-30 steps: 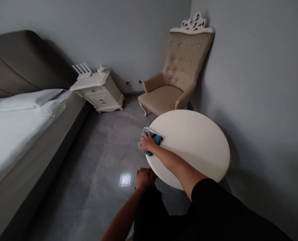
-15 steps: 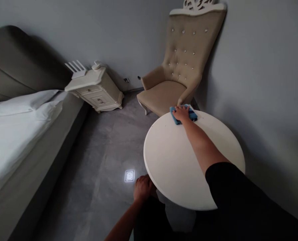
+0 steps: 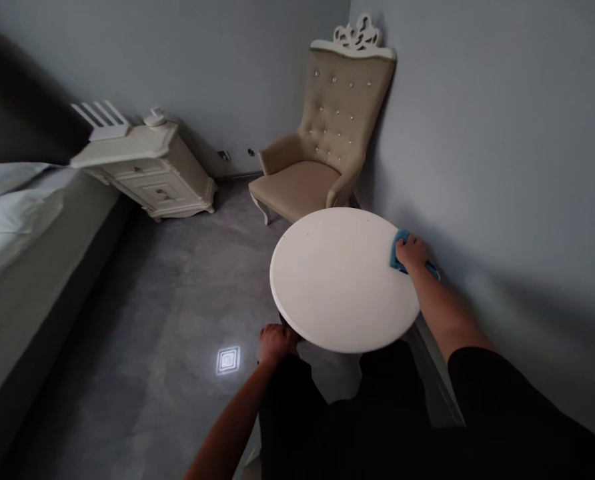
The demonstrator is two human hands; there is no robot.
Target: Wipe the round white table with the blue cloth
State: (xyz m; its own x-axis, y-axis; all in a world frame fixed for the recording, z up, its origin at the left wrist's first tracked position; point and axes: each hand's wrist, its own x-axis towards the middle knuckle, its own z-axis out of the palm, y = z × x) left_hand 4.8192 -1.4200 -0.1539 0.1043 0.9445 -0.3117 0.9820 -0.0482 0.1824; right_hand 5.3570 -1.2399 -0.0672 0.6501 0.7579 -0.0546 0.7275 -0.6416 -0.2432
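A round white table (image 3: 337, 280) stands in front of me. At its right edge my right hand (image 3: 412, 251) is closed on a blue cloth (image 3: 398, 255), pressing it against the tabletop; part of the cloth hangs out past the rim beneath my wrist. My left hand (image 3: 275, 343) is low, beside the table's near left rim and by my knee. Its fingers are curled, and whatever they may hold is hidden. A few small dark specks show toward the far side of the tabletop.
Behind the table stands a tan tufted armchair (image 3: 302, 187), close to the grey wall (image 3: 502, 147). A white nightstand (image 3: 162, 180) carries a router (image 3: 108, 127) with several antennas. The bed (image 3: 22, 227) lies at the left. A lit square pattern (image 3: 228, 360) shows on the floor.
My right hand has slid the blue cloth from the table's far edge to its right edge. The view has shifted right, and my left hand stays low by the near rim.
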